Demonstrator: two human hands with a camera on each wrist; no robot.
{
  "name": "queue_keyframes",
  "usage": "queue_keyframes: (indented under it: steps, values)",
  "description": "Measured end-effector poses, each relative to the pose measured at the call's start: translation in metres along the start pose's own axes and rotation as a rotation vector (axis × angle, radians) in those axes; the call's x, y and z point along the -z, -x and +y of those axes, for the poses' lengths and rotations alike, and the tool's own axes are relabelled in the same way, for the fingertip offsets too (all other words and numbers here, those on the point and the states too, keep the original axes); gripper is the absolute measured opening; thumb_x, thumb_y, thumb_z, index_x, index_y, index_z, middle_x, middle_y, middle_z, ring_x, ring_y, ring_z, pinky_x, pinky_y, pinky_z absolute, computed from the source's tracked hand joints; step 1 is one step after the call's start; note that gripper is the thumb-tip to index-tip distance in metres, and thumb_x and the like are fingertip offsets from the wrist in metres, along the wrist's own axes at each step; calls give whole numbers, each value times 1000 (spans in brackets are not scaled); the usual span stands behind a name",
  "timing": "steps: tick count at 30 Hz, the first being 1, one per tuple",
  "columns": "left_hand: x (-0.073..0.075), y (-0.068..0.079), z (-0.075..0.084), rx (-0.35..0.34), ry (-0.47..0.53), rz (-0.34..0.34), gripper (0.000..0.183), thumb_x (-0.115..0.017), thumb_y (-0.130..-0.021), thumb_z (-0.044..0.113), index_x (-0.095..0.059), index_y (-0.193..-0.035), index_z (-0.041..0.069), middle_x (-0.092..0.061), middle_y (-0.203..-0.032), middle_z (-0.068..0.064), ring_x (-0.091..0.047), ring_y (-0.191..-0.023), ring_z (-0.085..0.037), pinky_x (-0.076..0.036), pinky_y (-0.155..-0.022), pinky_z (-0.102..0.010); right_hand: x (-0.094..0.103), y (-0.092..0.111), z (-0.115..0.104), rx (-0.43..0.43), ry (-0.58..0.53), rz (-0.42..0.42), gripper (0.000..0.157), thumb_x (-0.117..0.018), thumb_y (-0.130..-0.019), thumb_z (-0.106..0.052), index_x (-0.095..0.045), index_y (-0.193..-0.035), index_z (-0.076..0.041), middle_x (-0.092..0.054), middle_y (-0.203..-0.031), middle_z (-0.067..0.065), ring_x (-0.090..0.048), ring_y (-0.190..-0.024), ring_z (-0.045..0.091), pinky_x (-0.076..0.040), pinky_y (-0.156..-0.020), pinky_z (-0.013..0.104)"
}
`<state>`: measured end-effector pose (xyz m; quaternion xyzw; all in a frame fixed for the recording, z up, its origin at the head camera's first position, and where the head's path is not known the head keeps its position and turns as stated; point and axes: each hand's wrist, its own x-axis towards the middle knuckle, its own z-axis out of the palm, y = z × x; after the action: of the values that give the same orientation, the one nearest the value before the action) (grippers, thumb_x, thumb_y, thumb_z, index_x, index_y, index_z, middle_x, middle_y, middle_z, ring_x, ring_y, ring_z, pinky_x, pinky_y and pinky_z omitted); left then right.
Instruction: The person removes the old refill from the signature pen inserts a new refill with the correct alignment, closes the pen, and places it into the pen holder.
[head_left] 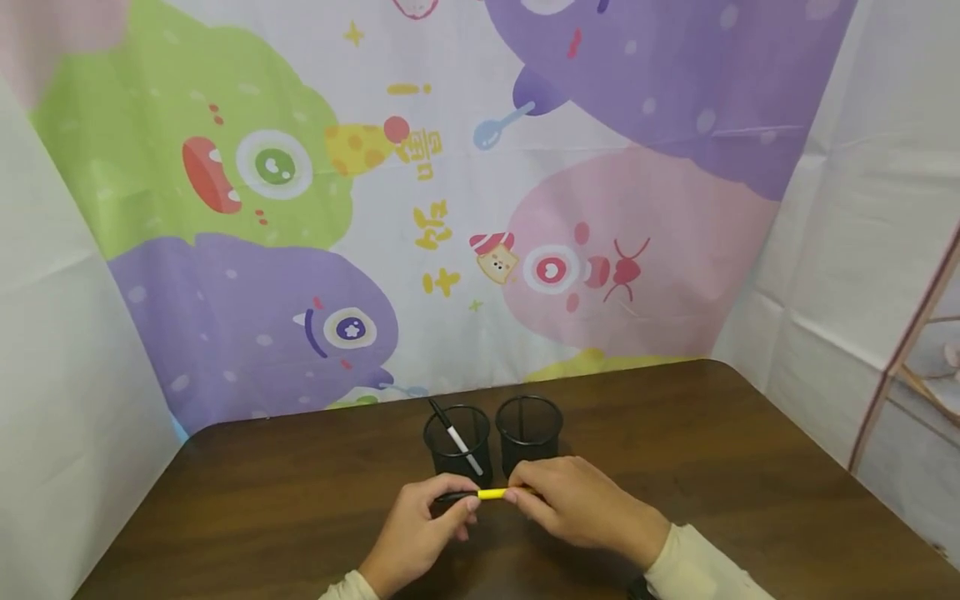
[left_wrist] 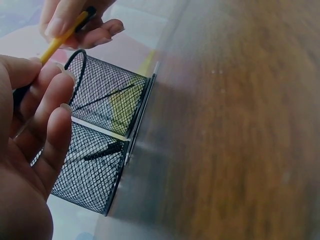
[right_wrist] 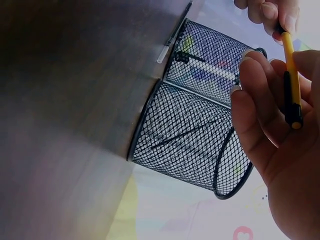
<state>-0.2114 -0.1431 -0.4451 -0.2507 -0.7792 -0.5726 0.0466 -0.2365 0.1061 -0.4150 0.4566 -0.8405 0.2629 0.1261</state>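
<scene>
Between both hands is a yellow pen [head_left: 491,494] with black parts, held level just in front of two black mesh cups. My left hand [head_left: 416,529] pinches its black end between thumb and fingers. The yellow barrel is pinched by my right hand [head_left: 585,504]; in the right wrist view, a black clip and black end of the pen [right_wrist: 290,65] show beside the palm. The left mesh cup [head_left: 431,450] holds a white marker [head_left: 461,442] leaning with its black end up. Beside it stands the right mesh cup [head_left: 561,429].
A slim pen [right_wrist: 174,39], clear and dark, lies on the brown table [head_left: 300,475] by the cup bases. Behind the table hangs a cloth [head_left: 465,350] with cartoon monsters, and pale cloth walls [head_left: 67,333] close off both sides. A dark object [head_left: 639,588] sits under the right sleeve.
</scene>
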Motion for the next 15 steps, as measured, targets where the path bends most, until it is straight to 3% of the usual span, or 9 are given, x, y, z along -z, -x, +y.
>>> queue_keyframes:
  steps: [8,15]
  values:
    - [-3,-1,-2,6,2,11,13,-69,-97,17,-71,-106,8,-70,-80,-3,-66,-59,-17,-59,-58,-36,1,2,1,-14,33,-25,21,-52,-106,-31,-65,-95,-20,-47,-72,-21,-44,-59,-4,-41,-54,14]
    - [-3,0,-2,7,4,10,13,-69,-96,19,-71,-104,9,-69,-81,-4,-66,-60,-16,-59,-58,-35,2,1,1,-12,17,-31,23,-51,-106,-34,-66,-94,-21,-49,-74,-20,-43,-59,-4,-41,-53,14]
